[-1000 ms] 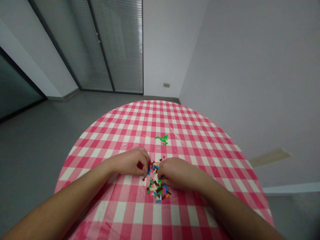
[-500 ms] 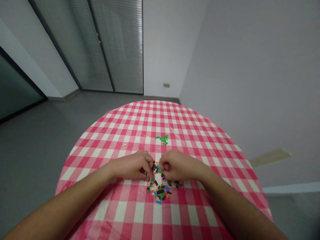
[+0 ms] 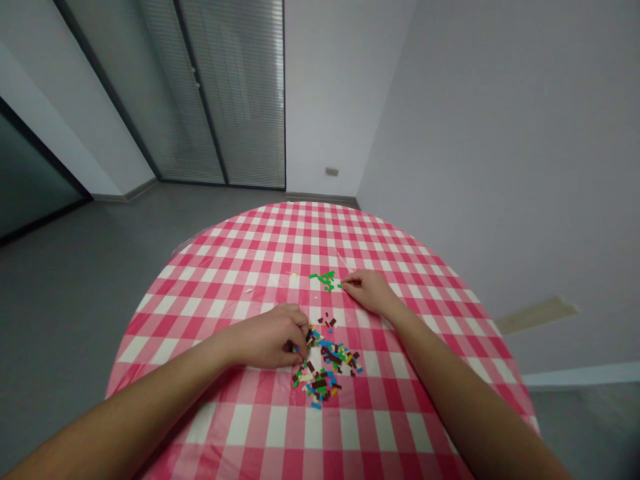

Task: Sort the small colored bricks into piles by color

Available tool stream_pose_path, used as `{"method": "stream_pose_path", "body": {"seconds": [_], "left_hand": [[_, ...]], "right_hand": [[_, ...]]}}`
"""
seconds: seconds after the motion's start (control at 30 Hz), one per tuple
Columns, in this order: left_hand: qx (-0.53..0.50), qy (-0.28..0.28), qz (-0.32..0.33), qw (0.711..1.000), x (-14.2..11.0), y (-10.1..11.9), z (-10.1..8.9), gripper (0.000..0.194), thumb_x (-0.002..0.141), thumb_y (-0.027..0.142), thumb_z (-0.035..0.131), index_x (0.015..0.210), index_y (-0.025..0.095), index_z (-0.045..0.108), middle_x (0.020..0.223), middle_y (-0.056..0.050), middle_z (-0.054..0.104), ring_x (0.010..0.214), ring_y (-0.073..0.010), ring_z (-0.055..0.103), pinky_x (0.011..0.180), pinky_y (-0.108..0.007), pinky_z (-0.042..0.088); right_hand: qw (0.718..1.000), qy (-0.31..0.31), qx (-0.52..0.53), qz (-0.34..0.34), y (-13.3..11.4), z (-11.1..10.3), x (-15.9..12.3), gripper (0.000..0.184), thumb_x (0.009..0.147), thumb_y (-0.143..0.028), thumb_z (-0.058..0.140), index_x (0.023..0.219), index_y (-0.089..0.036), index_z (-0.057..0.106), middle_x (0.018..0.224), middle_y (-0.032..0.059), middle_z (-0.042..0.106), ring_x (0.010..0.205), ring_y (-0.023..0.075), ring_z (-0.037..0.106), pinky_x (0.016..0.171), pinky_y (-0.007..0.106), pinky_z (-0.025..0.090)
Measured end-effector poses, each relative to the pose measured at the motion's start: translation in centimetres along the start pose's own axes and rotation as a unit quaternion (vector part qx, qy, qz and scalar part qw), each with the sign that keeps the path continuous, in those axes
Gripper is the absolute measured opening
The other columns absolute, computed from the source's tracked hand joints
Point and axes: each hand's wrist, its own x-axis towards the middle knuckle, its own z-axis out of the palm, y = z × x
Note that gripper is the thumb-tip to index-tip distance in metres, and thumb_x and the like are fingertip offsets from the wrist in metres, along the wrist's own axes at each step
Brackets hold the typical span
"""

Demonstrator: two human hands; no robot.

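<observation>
Bricks (image 3: 320,367), small plastic ones in blue, green, brown, cream and yellow, lie in a loose heap on the pink-and-white gingham cloth (image 3: 235,267) of a round worktop. The head camera is the only view I have. A smaller cluster of green bricks (image 3: 325,281) sits apart, farther from me, with a few dark pieces (image 3: 326,321) scattered between the two groups. From here I judge each piece very light, stiff and thin, easy to nudge out of place and likely to skate across the cloth. I would take one by its long narrow sides rather than pressing from above. The left grip (image 3: 267,337) is curled over the heap's left edge, touching the pieces. Anything it may hold is hidden, so I cannot tell whether it is closed on something. The right grip (image 3: 365,291) reaches the right end of the green cluster, drawn narrow at a green brick (image 3: 340,285), though at this size I cannot tell whether it has hold of it.
</observation>
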Motion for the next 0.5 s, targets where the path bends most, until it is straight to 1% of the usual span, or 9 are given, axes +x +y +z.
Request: {"method": "stream_pose_path", "body": {"seconds": [0.17, 0.27, 0.3, 0.37, 0.43, 0.5], "left_hand": [[-0.016, 0.015, -0.020, 1.000, 0.0, -0.4, 0.1, 0.008, 0.079, 0.013, 0.074, 0.080, 0.020, 0.072, 0.077, 0.000, 0.063, 0.082, -0.0160, 0.057, 0.081, -0.030, 0.040], [-0.021, 0.020, -0.034, 0.999, 0.0, -0.7, -0.3, 0.009, 0.078, 0.011, 0.073, 0.077, 0.019, 0.070, 0.081, 0.000, 0.066, 0.084, -0.0162, 0.059, 0.083, -0.031, 0.041], [-0.025, 0.021, -0.035, 0.999, -0.1, -0.8, -0.5, 0.010, 0.079, 0.009, 0.071, 0.077, 0.019, 0.070, 0.082, 0.000, 0.067, 0.085, -0.0162, 0.059, 0.084, -0.031, 0.041], [-0.038, 0.024, -0.038, 0.998, -0.3, -1.2, -1.0, 0.013, 0.079, 0.007, 0.067, 0.079, 0.019, 0.069, 0.086, 0.000, 0.068, 0.085, -0.0160, 0.060, 0.086, -0.031, 0.042], [-0.048, 0.027, -0.043, 0.998, -0.6, -1.6, -1.4, 0.016, 0.076, 0.004, 0.063, 0.079, 0.019, 0.069, 0.086, -0.001, 0.068, 0.083, -0.0157, 0.060, 0.085, -0.031, 0.043], [-0.053, 0.031, -0.050, 0.997, -0.8, -2.0, -1.7, 0.020, 0.072, 0.001, 0.060, 0.077, 0.018, 0.069, 0.083, -0.001, 0.068, 0.081, -0.0155, 0.060, 0.082, -0.030, 0.044]], "right_hand": [[0.997, 0.054, -0.063, -0.009, -0.8, 0.5, 0.0, 0.020, 0.090, -0.029, 0.061, 0.084, -0.017, 0.077, 0.087, 0.0093, 0.074, 0.078, 0.0215, 0.065, 0.069, 0.030, 0.044], [0.997, 0.064, -0.050, -0.017, -2.0, 0.2, -0.3, 0.021, 0.091, -0.032, 0.062, 0.085, -0.018, 0.077, 0.086, 0.0087, 0.074, 0.077, 0.0200, 0.064, 0.068, 0.029, 0.044], [0.998, 0.049, -0.034, -0.033, -2.6, 0.1, -0.6, 0.019, 0.091, -0.030, 0.062, 0.086, -0.018, 0.077, 0.086, 0.0079, 0.074, 0.076, 0.0191, 0.064, 0.068, 0.028, 0.044], [0.995, -0.018, 0.001, -0.095, -4.3, -0.1, -1.3, 0.014, 0.089, -0.025, 0.064, 0.088, -0.019, 0.077, 0.086, 0.0056, 0.075, 0.076, 0.0171, 0.064, 0.068, 0.026, 0.044], [0.975, -0.123, 0.022, -0.185, -6.2, 0.1, -2.3, 0.012, 0.087, -0.020, 0.065, 0.088, -0.021, 0.077, 0.085, 0.0030, 0.075, 0.076, 0.0155, 0.064, 0.069, 0.025, 0.044], [0.948, -0.195, 0.018, -0.250, -8.0, 0.7, -3.3, 0.016, 0.085, -0.016, 0.064, 0.092, -0.021, 0.077, 0.087, 0.0023, 0.075, 0.078, 0.0153, 0.065, 0.071, 0.024, 0.045]]}}
